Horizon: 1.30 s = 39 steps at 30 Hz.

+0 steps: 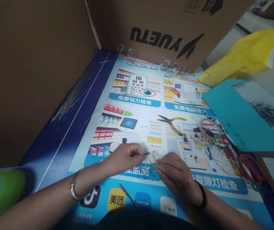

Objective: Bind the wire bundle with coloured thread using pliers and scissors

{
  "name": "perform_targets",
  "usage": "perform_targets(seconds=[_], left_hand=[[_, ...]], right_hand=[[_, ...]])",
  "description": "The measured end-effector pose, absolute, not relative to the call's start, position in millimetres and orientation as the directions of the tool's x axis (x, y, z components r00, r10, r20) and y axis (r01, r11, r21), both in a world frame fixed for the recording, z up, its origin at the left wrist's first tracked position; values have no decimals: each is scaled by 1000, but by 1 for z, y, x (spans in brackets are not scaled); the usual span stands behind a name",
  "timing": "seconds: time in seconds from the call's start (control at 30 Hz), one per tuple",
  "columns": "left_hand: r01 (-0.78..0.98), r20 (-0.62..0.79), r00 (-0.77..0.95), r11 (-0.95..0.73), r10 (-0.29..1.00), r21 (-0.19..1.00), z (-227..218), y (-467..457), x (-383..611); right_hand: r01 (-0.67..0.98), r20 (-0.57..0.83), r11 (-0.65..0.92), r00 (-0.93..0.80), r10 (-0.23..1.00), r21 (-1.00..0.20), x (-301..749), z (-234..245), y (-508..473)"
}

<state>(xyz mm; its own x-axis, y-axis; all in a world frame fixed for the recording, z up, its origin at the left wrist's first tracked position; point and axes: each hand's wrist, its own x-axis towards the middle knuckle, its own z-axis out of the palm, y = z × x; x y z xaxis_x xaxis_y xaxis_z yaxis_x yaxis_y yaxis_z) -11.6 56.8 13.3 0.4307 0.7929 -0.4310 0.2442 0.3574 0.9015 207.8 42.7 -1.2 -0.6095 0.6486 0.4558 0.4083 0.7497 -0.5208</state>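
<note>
Between my hands is a loose tangle of thin wire (152,158), low in the middle of the printed sheet. My left hand (129,156) is closed, thumb and forefinger pinching the tangle's left side beside a small dark piece. On the other side my right hand (174,172) has its fingers pressed together on the wire's right edge. What lies right at the fingertips is too fine to make out. Yellow-handled pliers (174,124) rest with jaws apart above the right hand. A thin grey rod (129,195) lies below the tangle.
Red-handled scissors (250,167) and a clear spool (210,127) are at the right. Wire bundles (172,68) lie along a cardboard box (165,28). Straight wires (68,100) lie at left. A blue box (244,118) and yellow bag (242,57) stand right; a green ring (3,191) lower left.
</note>
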Motion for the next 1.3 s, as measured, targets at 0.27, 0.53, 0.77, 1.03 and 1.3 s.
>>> perform_targets(seconds=[0.27,0.53,0.77,1.03,1.3], left_hand=[[256,-429,430,348,795,902,14,57,-12],[262,-463,441,382,769,886,12,59,-14],[235,-462,456,398,760,887,11,61,-15],[235,-477,449,415,755,879,18,61,-13],[240,-474,431,408,768,881,18,60,-12]], right_hand=[[403,457,746,-606,651,-530,208,-1,43],[412,422,718,-604,676,-561,210,-2,42],[418,415,712,-602,682,-564,207,1,42],[410,413,714,-609,677,-568,207,3,42],[413,407,718,-617,673,-561,209,1,43]])
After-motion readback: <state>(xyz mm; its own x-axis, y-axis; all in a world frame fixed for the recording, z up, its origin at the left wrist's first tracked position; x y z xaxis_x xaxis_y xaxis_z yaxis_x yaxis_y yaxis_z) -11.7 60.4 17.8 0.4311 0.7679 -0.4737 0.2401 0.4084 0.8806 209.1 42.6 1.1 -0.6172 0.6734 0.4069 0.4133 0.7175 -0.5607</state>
